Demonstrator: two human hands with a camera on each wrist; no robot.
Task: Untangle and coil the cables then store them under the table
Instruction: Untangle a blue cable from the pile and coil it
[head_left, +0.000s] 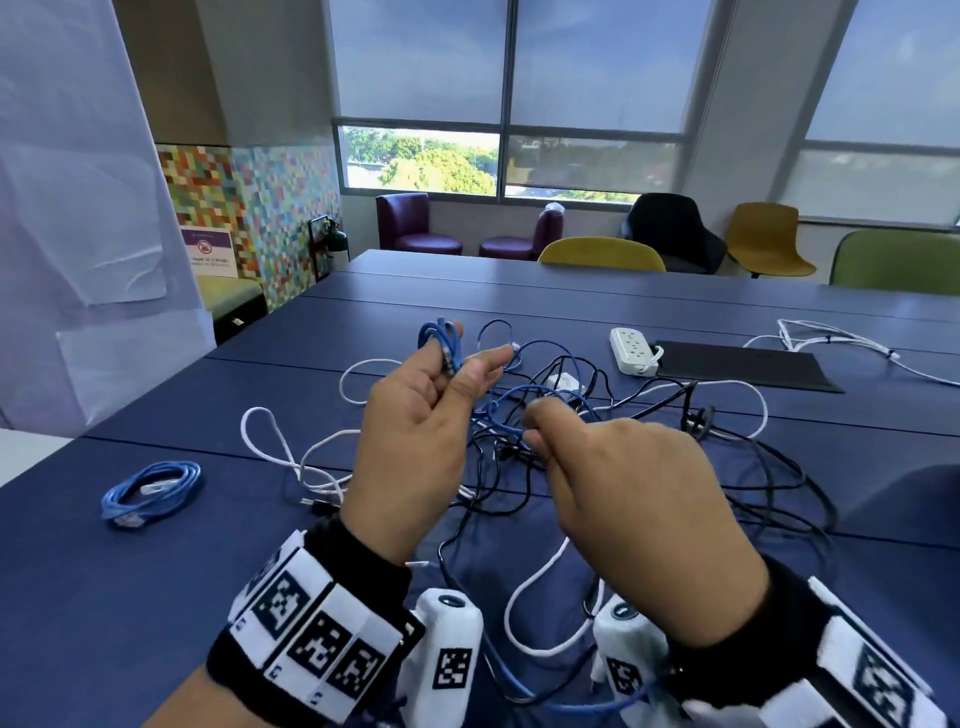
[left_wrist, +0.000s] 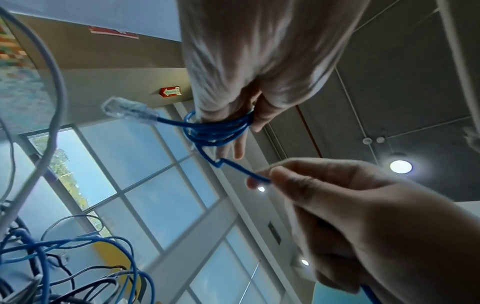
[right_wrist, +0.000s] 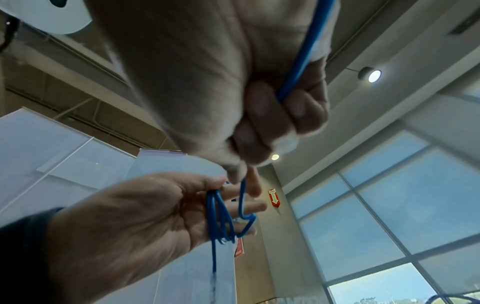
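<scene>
My left hand (head_left: 457, 353) is raised above the table with a blue network cable (head_left: 441, 340) wound in several loops around its fingers, the thumb against the loops. In the left wrist view the loops (left_wrist: 215, 129) circle the fingers, and a clear plug (left_wrist: 127, 111) sticks out to the left. My right hand (head_left: 535, 431) pinches the same cable a short way from the loops (right_wrist: 218, 216), with the rest running through its fist (right_wrist: 293, 82). Below both hands lies a tangle of blue, black and white cables (head_left: 571, 410) on the blue table (head_left: 156, 597).
A coiled blue cable (head_left: 150, 491) lies on the table at the left. A white power strip (head_left: 631, 349) and a black mat (head_left: 743, 364) sit behind the tangle, with a white cable (head_left: 831, 338) at the far right. Chairs (head_left: 602, 254) line the far edge.
</scene>
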